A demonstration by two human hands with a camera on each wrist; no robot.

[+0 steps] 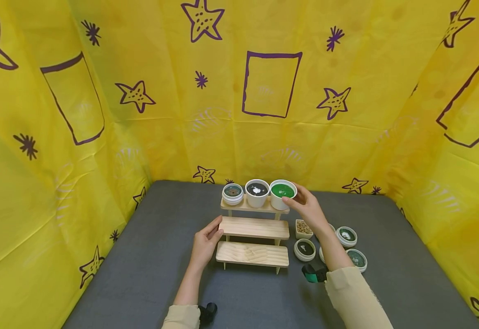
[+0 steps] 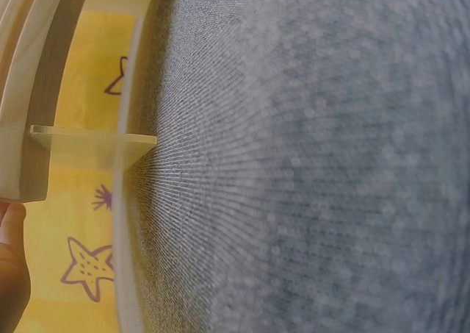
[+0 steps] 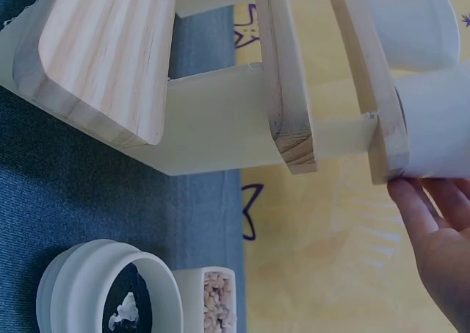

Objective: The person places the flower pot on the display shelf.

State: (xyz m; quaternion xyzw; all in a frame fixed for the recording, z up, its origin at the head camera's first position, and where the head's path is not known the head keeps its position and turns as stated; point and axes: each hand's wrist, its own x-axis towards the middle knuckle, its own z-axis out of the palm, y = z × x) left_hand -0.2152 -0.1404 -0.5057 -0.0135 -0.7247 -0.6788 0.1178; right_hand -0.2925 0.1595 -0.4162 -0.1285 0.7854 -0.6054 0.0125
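A three-tier wooden stand [image 1: 252,227] stands on the dark table. On its top tier sit three white cups in a row. My right hand [image 1: 310,211] grips the rightmost one, a white cup with a green surface [image 1: 283,189], thumb at the front and fingers around its right side. In the right wrist view, this cup [image 3: 440,127] rests at the end of the top board, fingertips by its base. My left hand [image 1: 204,242] holds the left end of the middle board between thumb and fingers. Beside the green cup are a dark-topped cup [image 1: 257,194] and a lower round pot [image 1: 232,194].
To the stand's right are a small square cup of pebbly bits [image 1: 304,228], a dark-filled pot [image 1: 305,250] and several more white pots, such as a green one [image 1: 347,236]; my right forearm partly hides some. Yellow patterned cloth [image 1: 173,137] surrounds the table [image 1: 141,256].
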